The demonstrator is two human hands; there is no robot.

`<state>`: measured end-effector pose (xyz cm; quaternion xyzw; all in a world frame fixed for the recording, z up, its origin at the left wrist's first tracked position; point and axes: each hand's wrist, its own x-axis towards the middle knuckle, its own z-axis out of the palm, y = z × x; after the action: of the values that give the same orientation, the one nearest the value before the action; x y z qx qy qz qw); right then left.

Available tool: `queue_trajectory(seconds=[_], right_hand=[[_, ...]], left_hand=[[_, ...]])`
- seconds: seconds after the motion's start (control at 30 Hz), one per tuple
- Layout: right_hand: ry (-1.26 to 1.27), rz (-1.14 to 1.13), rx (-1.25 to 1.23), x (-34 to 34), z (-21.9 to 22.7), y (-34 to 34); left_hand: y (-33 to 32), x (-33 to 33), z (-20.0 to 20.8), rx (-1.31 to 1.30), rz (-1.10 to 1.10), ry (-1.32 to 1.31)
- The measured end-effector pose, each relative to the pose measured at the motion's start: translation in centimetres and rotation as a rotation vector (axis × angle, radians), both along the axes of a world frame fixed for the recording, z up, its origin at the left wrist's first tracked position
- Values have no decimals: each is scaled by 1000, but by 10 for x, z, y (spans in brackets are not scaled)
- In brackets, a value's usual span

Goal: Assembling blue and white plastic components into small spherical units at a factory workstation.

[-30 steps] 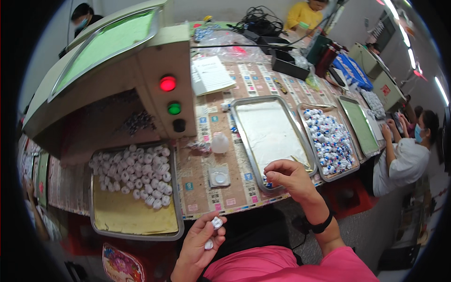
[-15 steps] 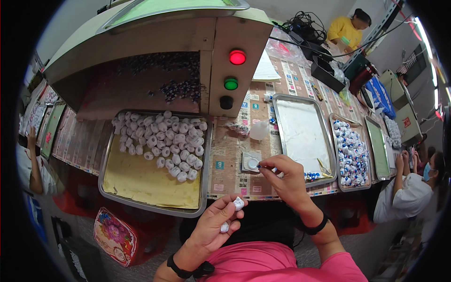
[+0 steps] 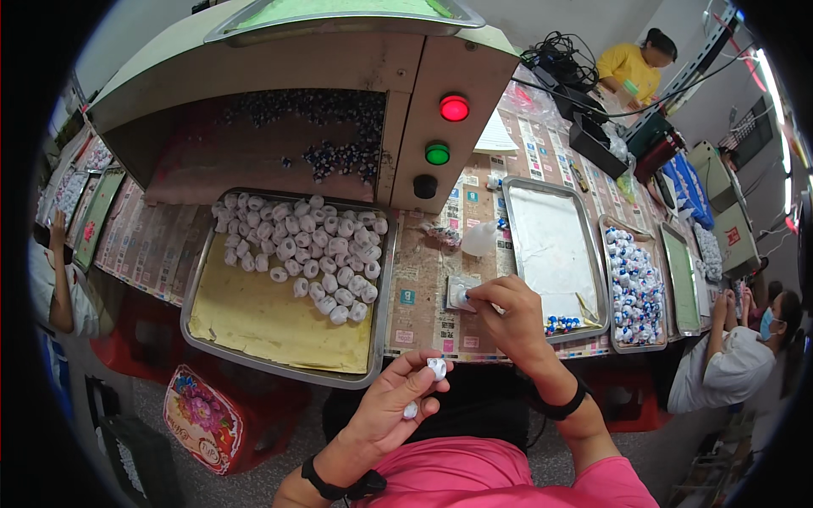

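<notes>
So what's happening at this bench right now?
A person in a pink top works at a cluttered table. The left hand holds small white pieces near the lap; another sits lower in the palm. The right hand presses fingertips on a small square fixture on the table. A tray of white pieces lies to the left, a nearly bare metal tray to the right.
</notes>
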<state>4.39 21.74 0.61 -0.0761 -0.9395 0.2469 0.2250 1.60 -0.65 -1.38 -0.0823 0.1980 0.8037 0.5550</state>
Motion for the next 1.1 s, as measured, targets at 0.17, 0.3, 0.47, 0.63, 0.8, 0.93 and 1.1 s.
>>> queue_trajectory(seconds=[0.17, 0.3, 0.47, 0.63, 0.8, 0.93, 1.1], right_hand=[[53, -14, -159, 16, 11, -9], [14, -1, -490, 39, 28, -24], [-49, 78, -752, 60, 32, -32], [-103, 62, -826, 68, 27, -29], [-79, 93, -838, 72, 18, -25], [-87, 133, -855, 73, 20, -23], [-33, 152, -819, 75, 14, -19]], left_hand=[[6, -1, 6, -82, 20, 40], [14, 0, 6, -123, 9, 79], [22, 3, 6, -129, 13, 104], [29, 6, 5, -124, 0, 113], [30, 10, 0, -119, -12, 188], [30, 13, -1, -148, 18, 260], [37, 15, 2, -188, 30, 327]])
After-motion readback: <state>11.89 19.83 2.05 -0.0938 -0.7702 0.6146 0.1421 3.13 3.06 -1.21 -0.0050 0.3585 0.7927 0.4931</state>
